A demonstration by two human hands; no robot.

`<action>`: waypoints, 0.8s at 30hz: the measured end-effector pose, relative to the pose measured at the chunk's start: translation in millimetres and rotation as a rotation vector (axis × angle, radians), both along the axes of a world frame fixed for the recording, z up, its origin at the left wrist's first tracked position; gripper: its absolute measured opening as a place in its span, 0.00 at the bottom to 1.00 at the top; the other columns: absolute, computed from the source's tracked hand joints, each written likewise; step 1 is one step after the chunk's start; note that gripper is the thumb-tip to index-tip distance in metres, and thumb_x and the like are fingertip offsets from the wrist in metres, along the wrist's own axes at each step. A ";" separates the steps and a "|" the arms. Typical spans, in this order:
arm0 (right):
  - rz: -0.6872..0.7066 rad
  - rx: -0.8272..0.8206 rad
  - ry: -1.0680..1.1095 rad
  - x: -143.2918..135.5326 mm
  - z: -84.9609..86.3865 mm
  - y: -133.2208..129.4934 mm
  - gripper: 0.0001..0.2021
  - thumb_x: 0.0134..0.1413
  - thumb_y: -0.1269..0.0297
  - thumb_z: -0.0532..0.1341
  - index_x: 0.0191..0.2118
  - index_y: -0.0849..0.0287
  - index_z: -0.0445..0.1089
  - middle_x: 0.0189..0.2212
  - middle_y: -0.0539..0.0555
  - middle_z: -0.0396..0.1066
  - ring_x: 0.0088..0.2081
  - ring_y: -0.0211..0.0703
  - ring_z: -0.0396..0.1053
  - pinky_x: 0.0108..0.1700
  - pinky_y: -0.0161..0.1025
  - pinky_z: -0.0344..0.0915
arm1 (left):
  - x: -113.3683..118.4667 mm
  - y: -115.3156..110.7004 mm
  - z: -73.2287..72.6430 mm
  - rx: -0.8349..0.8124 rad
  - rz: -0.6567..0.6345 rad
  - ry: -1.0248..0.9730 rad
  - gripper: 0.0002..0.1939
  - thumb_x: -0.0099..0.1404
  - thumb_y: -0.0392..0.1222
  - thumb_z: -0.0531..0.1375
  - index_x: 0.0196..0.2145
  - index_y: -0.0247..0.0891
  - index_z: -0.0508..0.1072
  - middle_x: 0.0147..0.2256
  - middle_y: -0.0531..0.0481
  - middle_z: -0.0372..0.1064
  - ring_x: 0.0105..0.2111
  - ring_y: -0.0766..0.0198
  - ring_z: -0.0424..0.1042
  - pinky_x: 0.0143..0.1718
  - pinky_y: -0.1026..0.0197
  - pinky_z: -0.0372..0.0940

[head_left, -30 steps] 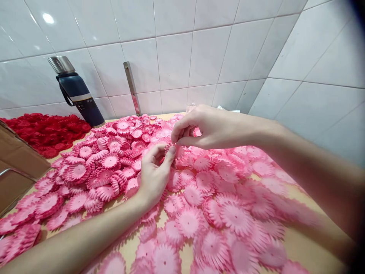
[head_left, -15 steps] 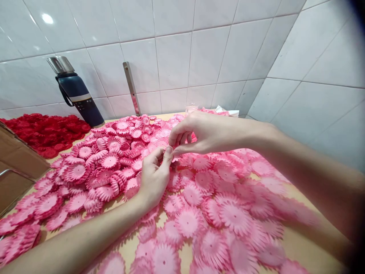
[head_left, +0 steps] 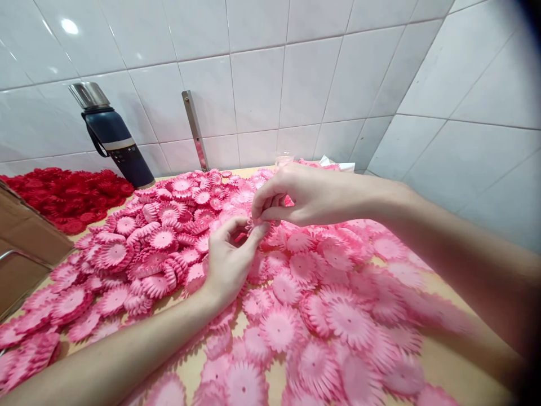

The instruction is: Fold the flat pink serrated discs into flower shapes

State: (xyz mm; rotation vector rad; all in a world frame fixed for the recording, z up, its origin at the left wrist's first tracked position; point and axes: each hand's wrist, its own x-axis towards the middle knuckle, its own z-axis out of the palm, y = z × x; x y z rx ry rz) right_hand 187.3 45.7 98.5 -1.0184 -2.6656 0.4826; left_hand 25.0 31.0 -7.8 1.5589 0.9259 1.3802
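Note:
My left hand (head_left: pixel 232 251) is closed, its thumb and index finger pinching a small pink petal disc (head_left: pixel 251 224) whose edge shows between the fingers. From the right, my right hand (head_left: pixel 287 197) meets it with thumb and fingertips pressed together at the same disc. Most of that piece is hidden by the fingers. Beneath and around both hands lie many scalloped pink petal discs (head_left: pixel 281 330), each with a small hole in its centre. Thicker stacks of pink discs (head_left: pixel 114 254) are heaped to the left of my left hand.
A dark blue thermos (head_left: pixel 116 138) with a steel cap stands against the tiled wall (head_left: pixel 257 84). Near it are a pile of red petal pieces (head_left: pixel 59 194), a cardboard box (head_left: pixel 29 248) and an upright metal strip (head_left: pixel 194 129). White paper (head_left: pixel 346 167) lies at the back.
My left thumb has straightened and slid a little to the right, towards my right fingertips. My right hand has shifted very slightly right. The piles stay as they were.

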 end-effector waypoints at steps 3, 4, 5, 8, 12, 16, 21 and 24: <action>0.009 0.010 0.003 -0.8 0.0 0.3 0.12 0.51 0.75 0.56 0.36 0.59 0.76 0.31 0.51 0.75 0.31 0.38 0.68 0.32 0.36 0.60 | -0.2 -1.8 0.6 0.004 -0.005 0.016 0.09 0.61 0.43 0.62 0.27 0.35 0.72 0.25 0.53 0.65 0.26 0.69 0.61 0.29 0.66 0.58; 0.015 0.015 0.005 -0.9 -0.1 0.6 0.12 0.51 0.75 0.56 0.36 0.59 0.76 0.31 0.51 0.75 0.31 0.38 0.68 0.32 0.36 0.60 | -0.1 -2.7 0.9 0.005 -0.006 0.016 0.09 0.62 0.43 0.61 0.27 0.35 0.71 0.24 0.54 0.64 0.25 0.69 0.60 0.28 0.67 0.57; 0.022 0.019 0.006 -0.8 -0.2 1.1 0.12 0.51 0.75 0.56 0.36 0.59 0.76 0.31 0.51 0.75 0.31 0.38 0.68 0.31 0.35 0.60 | 0.0 -3.4 1.2 0.005 -0.008 0.016 0.10 0.62 0.43 0.61 0.27 0.35 0.71 0.24 0.54 0.64 0.25 0.69 0.59 0.27 0.67 0.56; 0.042 0.015 0.015 -0.3 -0.9 2.2 0.11 0.51 0.74 0.57 0.36 0.60 0.76 0.31 0.51 0.75 0.31 0.38 0.68 0.31 0.35 0.61 | 0.6 -4.3 0.8 -0.004 -0.005 0.017 0.12 0.63 0.44 0.60 0.25 0.34 0.70 0.22 0.55 0.61 0.24 0.70 0.57 0.26 0.66 0.54; 0.044 -0.021 0.048 0.3 -1.1 1.2 0.10 0.51 0.73 0.58 0.36 0.59 0.77 0.33 0.52 0.76 0.33 0.39 0.70 0.33 0.36 0.63 | 0.4 -2.9 -0.6 -0.019 -0.003 0.020 0.14 0.64 0.45 0.58 0.24 0.34 0.68 0.21 0.55 0.58 0.23 0.70 0.56 0.25 0.66 0.52; 0.076 -0.040 0.043 0.3 -0.4 0.1 0.10 0.50 0.72 0.59 0.37 0.58 0.77 0.33 0.51 0.76 0.33 0.39 0.70 0.35 0.36 0.65 | -0.5 -2.5 0.0 -0.009 0.012 0.043 0.16 0.65 0.47 0.57 0.24 0.35 0.67 0.21 0.55 0.59 0.22 0.70 0.56 0.24 0.66 0.52; 0.029 -0.018 0.027 -0.5 -0.4 1.3 0.07 0.50 0.71 0.59 0.33 0.60 0.76 0.30 0.51 0.75 0.32 0.38 0.70 0.32 0.35 0.64 | -1.2 -3.9 1.0 -0.009 0.048 0.083 0.18 0.65 0.48 0.57 0.22 0.35 0.66 0.20 0.55 0.58 0.21 0.70 0.55 0.23 0.65 0.51; 0.022 -0.024 0.026 -1.2 -0.8 1.7 0.06 0.50 0.71 0.60 0.32 0.61 0.76 0.29 0.51 0.75 0.31 0.37 0.70 0.31 0.35 0.63 | -0.8 -4.2 1.3 -0.011 0.043 0.082 0.20 0.66 0.50 0.56 0.21 0.35 0.65 0.20 0.56 0.55 0.21 0.71 0.52 0.22 0.65 0.49</action>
